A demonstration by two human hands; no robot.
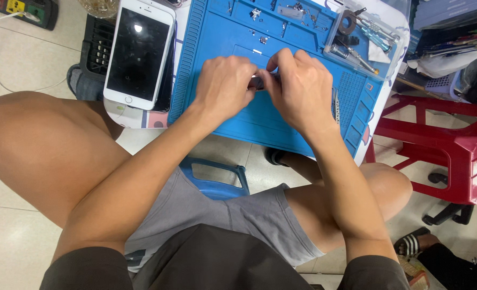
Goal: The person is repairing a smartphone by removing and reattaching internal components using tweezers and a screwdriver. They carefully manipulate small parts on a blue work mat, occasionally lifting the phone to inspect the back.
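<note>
My left hand [225, 86] and my right hand [300, 86] meet over the middle of a blue repair mat [222, 113]. Both pinch a small silvery metal part [257, 81] between their fingertips; most of it is hidden by the fingers. A white smartphone [139, 51] with a dark screen lies face up to the left of the mat, close to my left hand. Small screws and metal bits [257, 13] sit in the mat's far compartments.
A clear plastic tray [364, 35] with screwdrivers and a tape roll rests at the mat's far right. A red plastic stool [453, 145] stands to the right, a blue stool [217, 180] beneath me. A power strip [26, 9] lies on the tiled floor far left.
</note>
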